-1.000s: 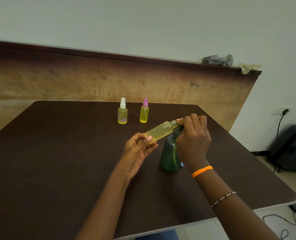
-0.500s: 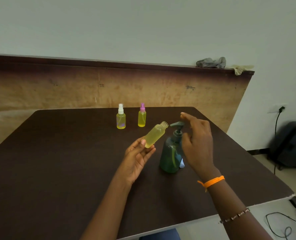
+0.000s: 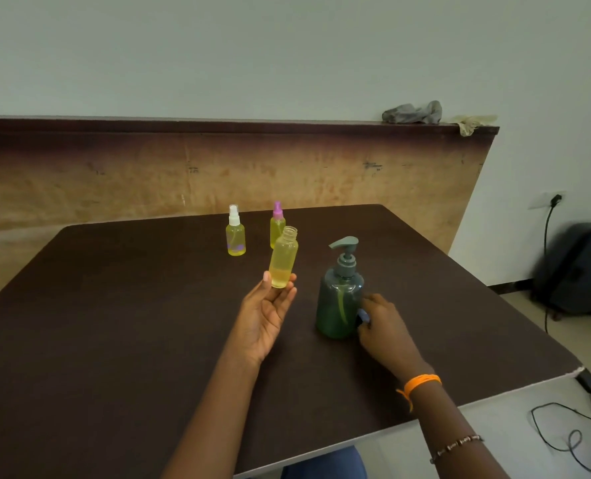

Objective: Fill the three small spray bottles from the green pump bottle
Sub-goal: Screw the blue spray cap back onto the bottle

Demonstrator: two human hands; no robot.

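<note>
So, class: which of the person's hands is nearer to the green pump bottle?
The right hand: it rests on the table at the base of the green pump bottle, against its right side. The left hand is apart to its left, holding the uncapped spray bottle.

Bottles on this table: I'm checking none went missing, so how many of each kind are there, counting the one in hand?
Capped spray bottles: 2, white-topped and pink-topped
Open spray bottle: 1, held in the left hand
Green pump bottle: 1
Total: 4
</note>
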